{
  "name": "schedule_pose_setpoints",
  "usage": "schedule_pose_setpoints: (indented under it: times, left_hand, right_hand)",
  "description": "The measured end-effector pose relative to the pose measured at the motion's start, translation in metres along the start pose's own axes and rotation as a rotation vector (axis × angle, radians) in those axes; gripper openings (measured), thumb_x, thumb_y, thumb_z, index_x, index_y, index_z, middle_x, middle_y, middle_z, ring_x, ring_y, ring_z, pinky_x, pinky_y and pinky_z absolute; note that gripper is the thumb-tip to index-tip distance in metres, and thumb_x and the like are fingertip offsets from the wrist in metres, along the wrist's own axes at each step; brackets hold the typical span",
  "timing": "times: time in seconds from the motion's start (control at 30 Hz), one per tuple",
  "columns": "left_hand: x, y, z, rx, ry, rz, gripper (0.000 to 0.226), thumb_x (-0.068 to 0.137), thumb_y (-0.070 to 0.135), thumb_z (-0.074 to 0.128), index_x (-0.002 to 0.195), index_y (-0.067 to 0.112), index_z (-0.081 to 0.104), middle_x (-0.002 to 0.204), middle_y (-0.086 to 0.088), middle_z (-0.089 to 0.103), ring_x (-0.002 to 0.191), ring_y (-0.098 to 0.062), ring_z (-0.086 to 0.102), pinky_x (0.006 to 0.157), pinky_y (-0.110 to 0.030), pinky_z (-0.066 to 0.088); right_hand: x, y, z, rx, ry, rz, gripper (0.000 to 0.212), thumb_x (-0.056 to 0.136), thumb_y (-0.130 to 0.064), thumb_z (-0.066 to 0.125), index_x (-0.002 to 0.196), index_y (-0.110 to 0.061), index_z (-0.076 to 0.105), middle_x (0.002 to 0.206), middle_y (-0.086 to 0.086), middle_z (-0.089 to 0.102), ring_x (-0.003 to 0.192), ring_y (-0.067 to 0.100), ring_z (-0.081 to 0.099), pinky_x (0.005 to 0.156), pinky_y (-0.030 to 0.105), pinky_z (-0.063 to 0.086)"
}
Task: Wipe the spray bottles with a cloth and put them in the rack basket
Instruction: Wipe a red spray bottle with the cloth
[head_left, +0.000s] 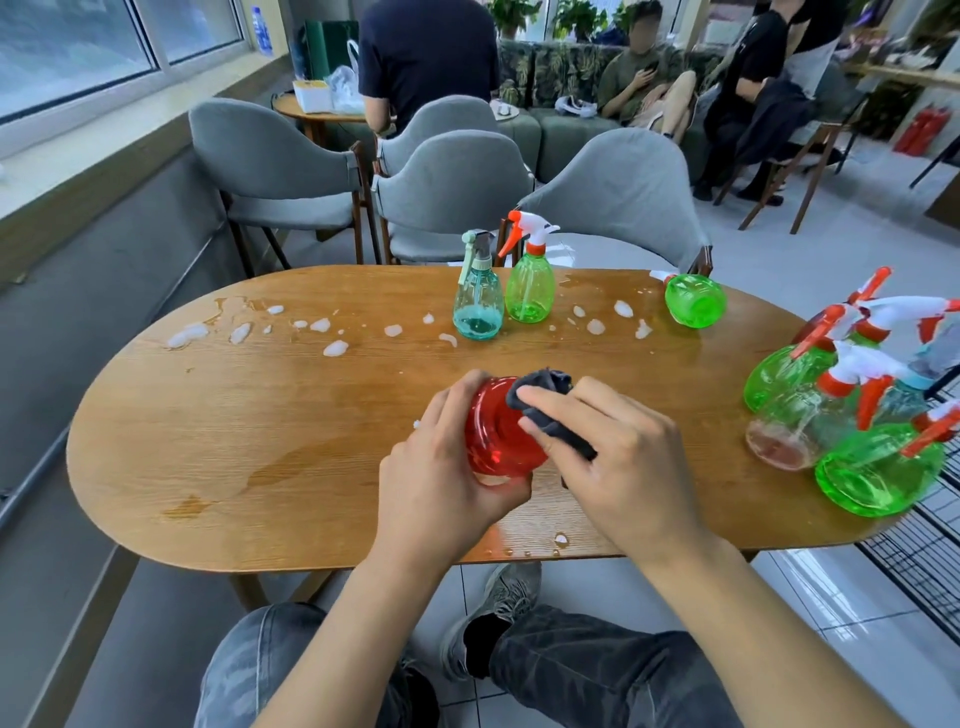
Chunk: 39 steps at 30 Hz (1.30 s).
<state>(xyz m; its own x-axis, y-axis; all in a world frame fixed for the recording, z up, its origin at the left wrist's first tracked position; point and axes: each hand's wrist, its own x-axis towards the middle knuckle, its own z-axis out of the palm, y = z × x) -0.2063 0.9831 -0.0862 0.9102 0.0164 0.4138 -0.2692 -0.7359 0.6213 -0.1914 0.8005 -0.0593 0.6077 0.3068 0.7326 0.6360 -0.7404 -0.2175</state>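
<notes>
A red spray bottle (493, 431) lies tilted over the wooden table (260, 431), gripped round its body by my left hand (441, 473). My right hand (608, 457) holds a dark grey cloth (545, 395) against the bottle's upper side. Its spray head is hidden behind my hands. At the far edge a teal bottle (478, 306) and a green bottle (530, 286) stand upright. Another green bottle (695, 300) lies on its side further right. Several green, clear and blue bottles (878, 473) are piled in the black wire rack basket (924, 551) at the right.
White foam blobs and water patches (332, 338) spread over the table's far and left parts. Grey chairs (452, 192) stand behind the table, and people sit or stand beyond them. My legs are under the table's near edge.
</notes>
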Motion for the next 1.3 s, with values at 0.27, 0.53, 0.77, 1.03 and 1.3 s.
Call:
schedule_pose_setpoints:
  times: [0.27, 0.53, 0.77, 1.03, 1.3]
  left_hand:
    - [0.003, -0.007, -0.012, -0.077, 0.022, -0.039, 0.088, 0.068, 0.064, 0.075, 0.148, 0.041, 0.044, 0.133, 0.019, 0.066, 0.107, -0.017, 0.073, 0.081, -0.044, 0.062]
    - [0.004, -0.005, -0.014, -0.055, -0.006, -0.031, 0.084, 0.067, 0.061, 0.075, 0.144, 0.048, 0.043, 0.129, 0.021, 0.067, 0.104, -0.019, 0.073, 0.078, -0.042, 0.061]
    - [0.002, -0.015, -0.018, -0.073, 0.03, -0.028, 0.087, 0.067, 0.061, 0.08, 0.145, 0.044, 0.044, 0.126, 0.021, 0.067, 0.104, -0.013, 0.072, 0.08, -0.043, 0.062]
    - [0.006, -0.02, -0.024, -0.092, 0.032, -0.021, 0.088, 0.066, 0.06, 0.078, 0.146, 0.044, 0.045, 0.13, 0.021, 0.067, 0.108, -0.013, 0.072, 0.084, -0.04, 0.061]
    - [0.012, -0.032, -0.015, -0.319, 0.025, -0.058, 0.099, 0.07, 0.044, 0.099, 0.151, 0.044, 0.042, 0.145, 0.019, 0.058, 0.133, -0.007, 0.059, 0.105, -0.041, 0.056]
  right_hand:
    - [-0.002, -0.013, -0.001, 0.06, -0.138, -0.13, 0.027, 0.1, -0.033, 0.068, 0.123, -0.021, 0.076, 0.092, -0.006, 0.065, 0.083, 0.014, 0.066, 0.07, 0.032, 0.059]
    - [0.015, -0.018, 0.006, 0.048, -0.132, -0.12, 0.027, 0.097, -0.027, 0.076, 0.123, -0.021, 0.076, 0.091, -0.005, 0.064, 0.08, 0.014, 0.063, 0.072, 0.028, 0.055]
    - [0.016, -0.004, -0.006, -0.01, -0.095, -0.046, 0.027, 0.095, -0.03, 0.074, 0.12, -0.02, 0.078, 0.089, -0.009, 0.065, 0.073, 0.006, 0.06, 0.066, 0.022, 0.054]
    - [0.022, -0.021, 0.005, 0.075, -0.225, -0.198, 0.026, 0.1, -0.035, 0.065, 0.121, -0.022, 0.075, 0.094, -0.007, 0.064, 0.081, 0.013, 0.065, 0.072, 0.03, 0.059]
    - [0.026, -0.018, 0.02, 0.365, 0.035, 0.441, 0.016, 0.098, -0.028, 0.073, 0.111, -0.027, 0.082, 0.085, -0.016, 0.07, 0.085, 0.004, 0.067, 0.07, 0.017, 0.049]
